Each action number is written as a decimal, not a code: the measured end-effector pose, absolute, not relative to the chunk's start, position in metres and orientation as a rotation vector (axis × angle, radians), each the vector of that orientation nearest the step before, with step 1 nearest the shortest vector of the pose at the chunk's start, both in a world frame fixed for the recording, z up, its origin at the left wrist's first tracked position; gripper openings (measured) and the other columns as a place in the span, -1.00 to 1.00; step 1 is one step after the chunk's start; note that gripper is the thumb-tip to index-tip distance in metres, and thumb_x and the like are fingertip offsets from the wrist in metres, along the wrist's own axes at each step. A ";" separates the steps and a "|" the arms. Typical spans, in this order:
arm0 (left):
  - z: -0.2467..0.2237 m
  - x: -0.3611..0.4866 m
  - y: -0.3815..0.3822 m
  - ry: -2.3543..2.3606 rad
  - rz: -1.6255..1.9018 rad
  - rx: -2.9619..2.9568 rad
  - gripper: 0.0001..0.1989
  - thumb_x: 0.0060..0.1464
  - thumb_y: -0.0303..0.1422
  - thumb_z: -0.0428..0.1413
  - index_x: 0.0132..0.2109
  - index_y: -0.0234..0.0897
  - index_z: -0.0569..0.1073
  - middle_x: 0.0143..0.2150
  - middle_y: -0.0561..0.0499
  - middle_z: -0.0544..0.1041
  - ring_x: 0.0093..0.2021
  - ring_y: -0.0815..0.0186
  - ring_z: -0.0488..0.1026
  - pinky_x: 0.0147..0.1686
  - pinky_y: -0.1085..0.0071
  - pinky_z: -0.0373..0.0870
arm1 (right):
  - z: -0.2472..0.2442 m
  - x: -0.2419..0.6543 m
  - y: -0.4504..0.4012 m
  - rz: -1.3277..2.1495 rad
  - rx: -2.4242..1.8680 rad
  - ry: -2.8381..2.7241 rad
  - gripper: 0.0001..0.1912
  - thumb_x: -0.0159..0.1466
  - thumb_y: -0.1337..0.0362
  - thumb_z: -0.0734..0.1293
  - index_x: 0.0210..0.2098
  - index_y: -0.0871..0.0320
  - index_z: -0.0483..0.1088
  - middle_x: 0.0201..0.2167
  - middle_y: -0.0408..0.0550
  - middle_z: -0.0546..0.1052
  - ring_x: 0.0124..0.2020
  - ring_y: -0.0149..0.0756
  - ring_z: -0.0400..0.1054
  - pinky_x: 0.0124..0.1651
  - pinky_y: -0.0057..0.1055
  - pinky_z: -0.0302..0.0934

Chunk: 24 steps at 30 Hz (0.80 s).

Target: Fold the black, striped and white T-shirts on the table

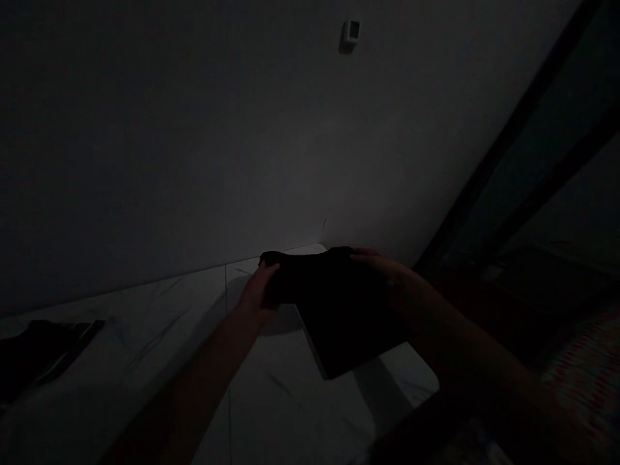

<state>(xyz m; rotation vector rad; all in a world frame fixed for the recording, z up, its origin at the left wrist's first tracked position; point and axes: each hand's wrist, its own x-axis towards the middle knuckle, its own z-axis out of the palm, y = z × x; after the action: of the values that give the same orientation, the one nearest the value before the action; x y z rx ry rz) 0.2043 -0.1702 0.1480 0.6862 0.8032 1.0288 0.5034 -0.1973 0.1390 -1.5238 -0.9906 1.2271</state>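
The view is very dark. A black item, which looks like cloth, hangs between my two hands above a pale marble-patterned surface. My left hand grips its left end, with the thumb on the near side. At its upper right edge, my right hand holds it with the fingers along the top. The lower part of the item forms a dark square shape with a thin lighter edge on its left side. Fine detail is lost in the dark.
Another dark item lies on the pale surface at the far left. Behind stands a grey wall with a small white device on it. A dark diagonal frame and patterned fabric are at the right.
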 end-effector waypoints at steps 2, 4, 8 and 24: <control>0.140 0.238 -0.168 0.766 1.045 0.771 -0.61 0.18 -0.41 0.12 0.16 -0.16 0.41 -0.14 0.01 0.61 -0.27 0.31 0.56 -0.26 0.41 0.54 | 0.141 0.536 -0.191 1.213 -1.552 -0.978 -0.67 0.29 0.20 0.38 0.04 0.02 0.46 -0.08 0.04 0.64 -0.18 -0.09 0.55 -0.13 -0.16 0.45; 0.114 0.261 -0.177 0.772 1.008 0.817 -0.54 0.23 -0.38 0.08 0.26 -0.10 0.34 0.02 -0.03 0.60 -0.15 0.25 0.58 -0.19 0.35 0.55 | 0.128 0.565 -0.196 1.201 -1.594 -1.006 -0.66 0.32 0.20 0.34 0.07 0.05 0.45 -0.03 0.09 0.62 -0.16 -0.08 0.55 -0.12 -0.16 0.45; 0.029 0.278 -0.218 0.937 0.820 0.751 -0.42 0.22 -0.30 0.15 0.34 0.00 0.24 0.25 -0.06 0.47 0.02 0.21 0.55 -0.15 0.37 0.56 | 0.066 0.603 -0.226 1.244 -1.755 -1.040 -0.72 0.31 0.24 0.34 -0.01 0.12 0.50 -0.04 0.09 0.63 -0.14 -0.12 0.55 -0.10 -0.23 0.44; -0.003 0.275 -0.177 1.186 0.603 0.840 -0.79 0.07 -0.32 0.28 -0.17 -0.30 0.50 -0.15 -0.18 0.62 -0.24 0.18 0.60 -0.32 0.36 0.55 | 0.010 0.608 -0.222 1.285 -1.745 -1.027 -0.68 0.19 0.09 0.48 -0.27 0.25 0.56 -0.26 0.16 0.65 -0.30 -0.10 0.54 -0.24 -0.27 0.40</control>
<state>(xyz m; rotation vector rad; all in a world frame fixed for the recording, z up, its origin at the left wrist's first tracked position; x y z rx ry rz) 0.2747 -0.1767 -0.0031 0.8397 1.1863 0.6025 0.6085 -0.2216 0.0100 -1.7452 -1.0274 1.2854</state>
